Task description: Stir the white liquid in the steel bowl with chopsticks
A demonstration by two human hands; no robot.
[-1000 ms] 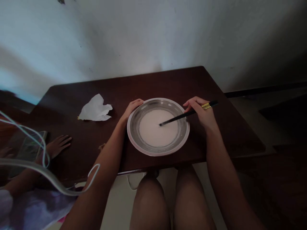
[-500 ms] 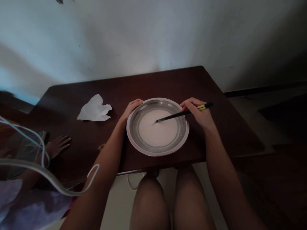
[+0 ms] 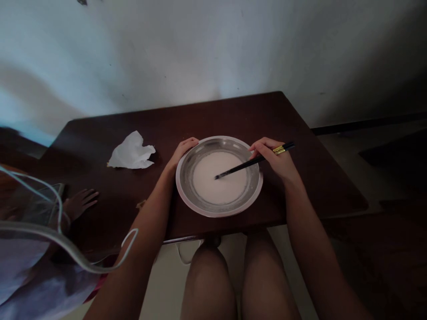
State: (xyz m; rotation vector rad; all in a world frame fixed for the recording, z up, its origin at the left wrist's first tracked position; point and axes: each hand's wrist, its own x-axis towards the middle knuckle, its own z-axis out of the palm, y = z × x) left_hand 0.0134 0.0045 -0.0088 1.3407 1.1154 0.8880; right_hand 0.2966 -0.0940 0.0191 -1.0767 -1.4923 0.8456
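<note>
A round metal bowl (image 3: 187,169) holding a white liquid (image 3: 213,186) sits near the front edge of a dark wooden table (image 3: 233,115). My left hand (image 3: 182,153) is curled over the bowl's left rim and grips it. My right hand (image 3: 275,160) is closed on a pair of black chopsticks with gold bands (image 3: 256,160) at the bowl's right side. The chopstick tips dip into the white liquid near its middle.
A crumpled white tissue (image 3: 131,152) lies on the table left of the bowl. Another person's hand (image 3: 80,202) rests on the table at far left beside a phone (image 3: 40,204). A pale cable (image 3: 66,240) loops at lower left. A wall stands behind the table.
The chopstick tips moved within the white liquid, first up and left, then back down toward the middle. My left hand has stayed on the rim.
</note>
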